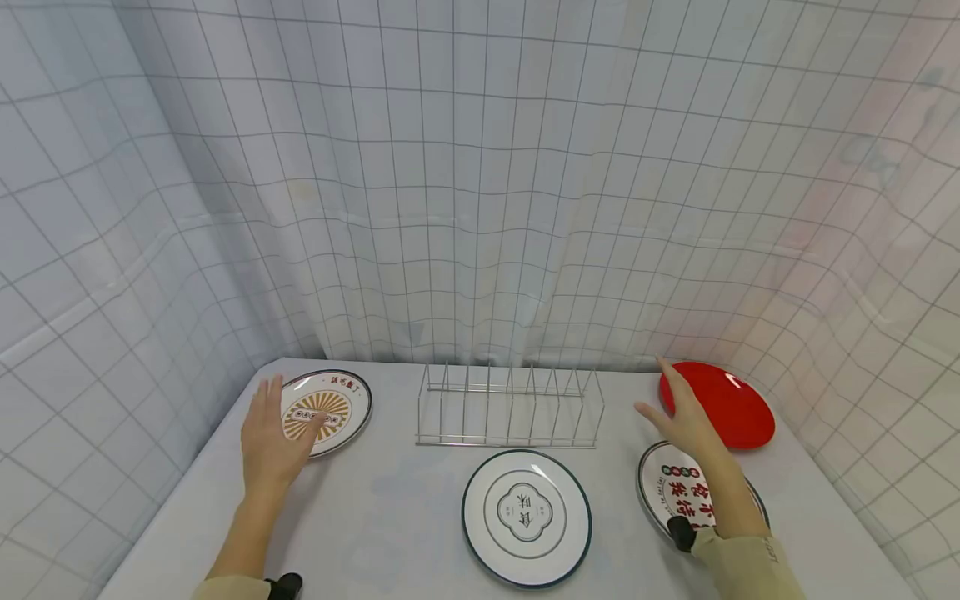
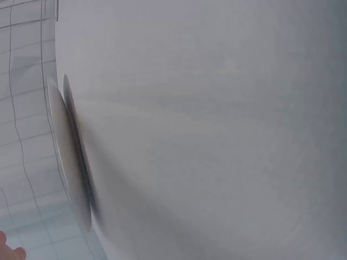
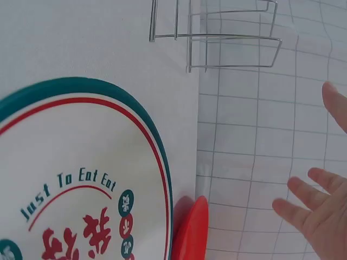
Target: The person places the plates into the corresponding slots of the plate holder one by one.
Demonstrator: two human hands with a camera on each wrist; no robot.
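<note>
My left hand (image 1: pixel 272 442) hovers with spread fingers over the near left side of a white plate (image 1: pixel 347 390) printed with an orange sunburst. On the right, my other hand (image 1: pixel 686 421) is held out, fingers apart and holding nothing. Below that forearm lies a white plate with red lettering (image 1: pixel 678 487), partly covered by the arm; its green and red rim fills much of the right wrist view. Just behind the right hand rests a red oval plate (image 1: pixel 738 412). In the left wrist view, only fingertips (image 2: pixel 11 252) show at the lower left corner.
A wire plate rack (image 1: pixel 510 417) with upright dividers stands at the back centre of the white table (image 1: pixel 390 517). In front of it lies a white plate with a dark rim (image 1: pixel 525 558). White grid-patterned curtains (image 1: pixel 480 208) enclose the back and sides.
</note>
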